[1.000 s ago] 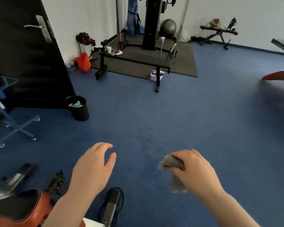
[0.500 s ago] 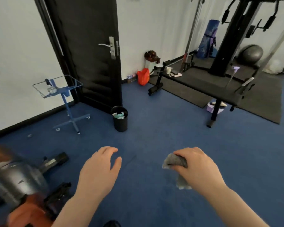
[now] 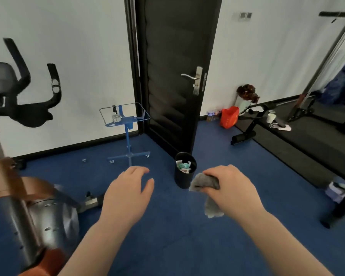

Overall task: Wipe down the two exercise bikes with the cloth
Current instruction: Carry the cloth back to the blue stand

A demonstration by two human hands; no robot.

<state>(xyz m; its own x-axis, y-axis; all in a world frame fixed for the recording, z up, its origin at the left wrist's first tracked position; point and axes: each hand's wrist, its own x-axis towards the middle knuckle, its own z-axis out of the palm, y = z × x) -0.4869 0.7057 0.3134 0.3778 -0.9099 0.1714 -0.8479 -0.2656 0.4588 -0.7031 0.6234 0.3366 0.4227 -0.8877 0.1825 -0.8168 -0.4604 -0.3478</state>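
Your right hand (image 3: pixel 233 188) grips the grey cloth (image 3: pixel 204 183) (one end hangs loose), your left hand (image 3: pixel 127 193) hovers empty with relaxed fingers, beside the exercise bike (image 3: pixel 28 212).

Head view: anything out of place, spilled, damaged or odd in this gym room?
Nothing stands out. The bin stands upright with its litter inside, the blue stand is upright, the door is shut. The right hand grips the grey cloth; the left hand holds nothing. The exercise bike is motion-blurred.
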